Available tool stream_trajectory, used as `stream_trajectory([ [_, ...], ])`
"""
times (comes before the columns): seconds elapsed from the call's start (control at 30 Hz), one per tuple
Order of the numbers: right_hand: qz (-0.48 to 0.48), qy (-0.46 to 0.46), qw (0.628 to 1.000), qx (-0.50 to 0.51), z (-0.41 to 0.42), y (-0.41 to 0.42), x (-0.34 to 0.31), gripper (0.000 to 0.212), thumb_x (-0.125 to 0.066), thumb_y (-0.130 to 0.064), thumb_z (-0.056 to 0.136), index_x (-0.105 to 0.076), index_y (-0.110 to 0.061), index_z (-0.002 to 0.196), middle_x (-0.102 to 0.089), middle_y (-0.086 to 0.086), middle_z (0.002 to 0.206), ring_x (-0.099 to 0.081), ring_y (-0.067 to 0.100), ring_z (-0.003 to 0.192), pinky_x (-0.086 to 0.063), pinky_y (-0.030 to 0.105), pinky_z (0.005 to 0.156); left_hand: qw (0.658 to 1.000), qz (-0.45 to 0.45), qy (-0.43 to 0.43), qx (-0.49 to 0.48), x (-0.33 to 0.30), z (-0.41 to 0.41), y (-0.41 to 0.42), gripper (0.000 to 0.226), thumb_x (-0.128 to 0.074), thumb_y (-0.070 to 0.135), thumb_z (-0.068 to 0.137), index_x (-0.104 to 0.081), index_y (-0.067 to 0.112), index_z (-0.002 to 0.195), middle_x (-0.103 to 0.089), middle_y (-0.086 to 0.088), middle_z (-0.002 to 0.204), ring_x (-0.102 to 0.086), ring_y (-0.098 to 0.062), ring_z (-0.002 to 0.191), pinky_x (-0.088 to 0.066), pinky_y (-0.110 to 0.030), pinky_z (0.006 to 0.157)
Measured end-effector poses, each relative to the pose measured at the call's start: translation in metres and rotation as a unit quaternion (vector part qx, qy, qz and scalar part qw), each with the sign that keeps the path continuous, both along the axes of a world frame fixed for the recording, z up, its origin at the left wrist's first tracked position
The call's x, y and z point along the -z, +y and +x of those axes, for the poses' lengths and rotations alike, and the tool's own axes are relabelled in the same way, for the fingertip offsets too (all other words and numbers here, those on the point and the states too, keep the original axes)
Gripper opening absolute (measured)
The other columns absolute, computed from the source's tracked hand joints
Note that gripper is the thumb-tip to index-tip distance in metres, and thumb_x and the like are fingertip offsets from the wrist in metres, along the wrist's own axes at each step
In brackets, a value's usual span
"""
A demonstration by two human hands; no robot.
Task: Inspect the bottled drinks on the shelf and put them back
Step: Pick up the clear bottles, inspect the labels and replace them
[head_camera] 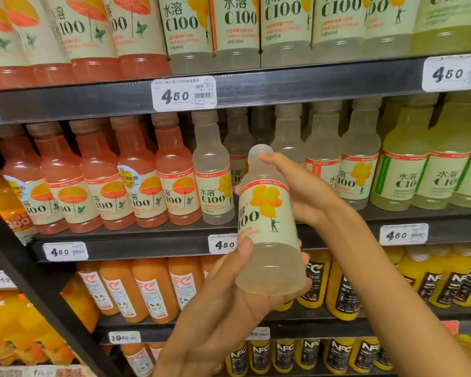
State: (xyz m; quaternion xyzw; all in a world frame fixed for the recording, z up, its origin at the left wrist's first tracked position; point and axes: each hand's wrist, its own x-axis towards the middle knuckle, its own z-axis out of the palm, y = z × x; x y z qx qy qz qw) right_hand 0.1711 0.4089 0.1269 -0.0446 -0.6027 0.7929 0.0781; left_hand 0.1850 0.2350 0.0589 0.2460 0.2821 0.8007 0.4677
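Observation:
I hold a clear lemon C100 bottle with a pale label and yellow fruit print in front of the middle shelf, slightly tilted. My left hand cups its base from below, thumb on the front and fingers curled behind. My right hand grips the upper part from the right, fingertips reaching the white cap. A gap shows in the row of matching lemon bottles just behind the held bottle.
Pink grapefruit C100 bottles fill the middle shelf's left, green lime ones its right. More C100 bottles stand on the shelf above. Orange NFC juice bottles and yellow ones sit below. Price tags line the shelf edges.

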Motion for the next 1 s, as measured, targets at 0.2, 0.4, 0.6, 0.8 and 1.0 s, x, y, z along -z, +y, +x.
stream_trajectory([
  [0.2, 0.036, 0.111, 0.993, 0.028, -0.005, -0.001, 0.002, 0.023, -0.053, -0.036, 0.095, -0.061, -0.017, 0.105, -0.073, 0.004, 0.085, -0.071, 0.023, 0.087, -0.059, 0.035, 0.075, 0.973, -0.146, 0.166, -0.068, 0.013, -0.014, -0.001, 0.075, -0.085, 0.029, 0.060, -0.051, 0.016, 0.125, -0.070, -0.007, 0.115, -0.066, -0.018, 0.107, -0.054, -0.022, 0.081],
  [0.4, 0.182, 0.158, 0.967, 0.083, -0.010, 0.001, -0.009, 0.038, -0.057, -0.042, 0.091, -0.050, -0.025, 0.123, -0.073, -0.005, 0.095, -0.071, 0.016, 0.093, -0.058, 0.030, 0.075, 0.922, -0.209, 0.279, -0.169, 0.017, -0.036, 0.021, 0.055, -0.080, 0.034, 0.070, -0.053, 0.033, 0.118, -0.070, 0.020, 0.109, -0.063, 0.004, 0.104, -0.048, -0.008, 0.077],
  [0.6, 0.161, 0.167, 0.964, 0.127, -0.018, 0.003, -0.016, 0.063, -0.058, -0.045, 0.089, -0.030, -0.009, 0.133, -0.074, 0.000, 0.099, -0.072, 0.014, 0.090, -0.057, 0.024, 0.069, 0.880, -0.216, 0.357, -0.228, 0.008, -0.054, 0.031, 0.044, -0.075, 0.021, 0.077, -0.058, 0.027, 0.117, -0.072, 0.017, 0.104, -0.065, 0.002, 0.100, -0.050, -0.010, 0.077],
  [0.8, 0.249, 0.160, 0.934, 0.199, -0.023, 0.001, -0.018, 0.028, -0.051, -0.043, 0.095, -0.042, -0.020, 0.107, -0.071, 0.002, 0.096, -0.070, 0.010, 0.085, -0.056, 0.018, 0.068, 0.874, -0.200, 0.361, -0.256, 0.005, -0.063, 0.038, 0.039, -0.072, 0.009, 0.081, -0.058, 0.021, 0.116, -0.071, 0.013, 0.105, -0.066, 0.001, 0.098, -0.050, -0.011, 0.076],
  [1.0, 0.327, 0.186, 0.890, 0.257, -0.027, -0.007, -0.018, 0.021, -0.051, -0.032, 0.097, -0.045, -0.014, 0.087, -0.043, 0.002, 0.070, -0.040, 0.004, 0.060, -0.038, 0.013, 0.053, 0.825, -0.224, 0.391, -0.341, 0.013, -0.075, 0.049, 0.053, -0.075, 0.010, 0.078, -0.054, 0.018, 0.127, -0.065, 0.005, 0.120, -0.061, -0.005, 0.111, -0.051, -0.020, 0.092],
])
